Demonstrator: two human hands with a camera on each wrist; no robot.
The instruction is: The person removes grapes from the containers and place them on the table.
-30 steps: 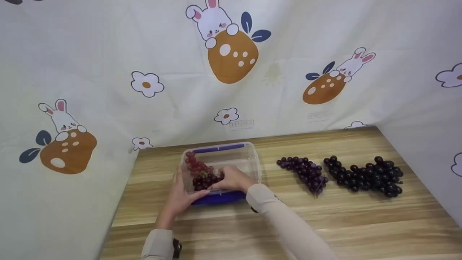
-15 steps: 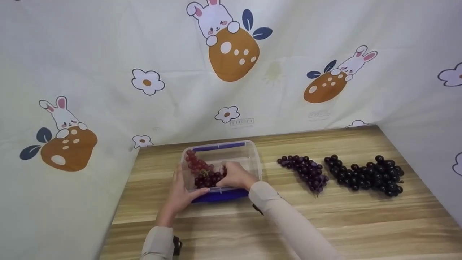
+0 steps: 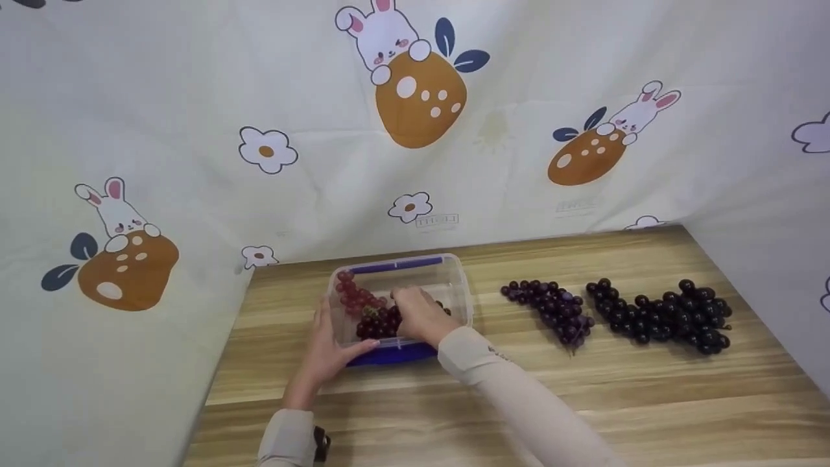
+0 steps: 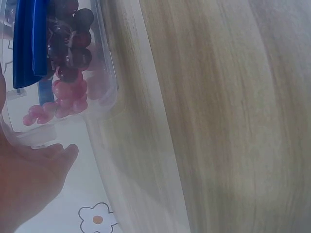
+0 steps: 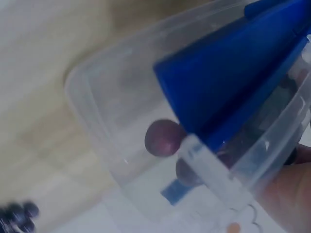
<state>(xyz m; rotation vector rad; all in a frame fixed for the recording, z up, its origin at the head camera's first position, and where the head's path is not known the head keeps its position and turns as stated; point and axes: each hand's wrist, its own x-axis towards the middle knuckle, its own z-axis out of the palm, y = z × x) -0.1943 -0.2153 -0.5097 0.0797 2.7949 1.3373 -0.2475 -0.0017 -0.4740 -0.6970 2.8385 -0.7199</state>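
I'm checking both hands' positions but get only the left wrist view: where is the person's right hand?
Observer: The right hand is inside the clear rectangular plastic box, over the dark red bunch of round grapes.
Operator: Anything on the brown wood-grain table to the right of the box?
Observer: Yes: a dark purple bunch of small round grapes and a black bunch of larger round grapes.
Operator: Which lies nearer the box?
Observer: The dark purple one.

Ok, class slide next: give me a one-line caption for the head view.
Left grip on the clear box, right grip inside it among grapes; two dark bunches lie on the table.
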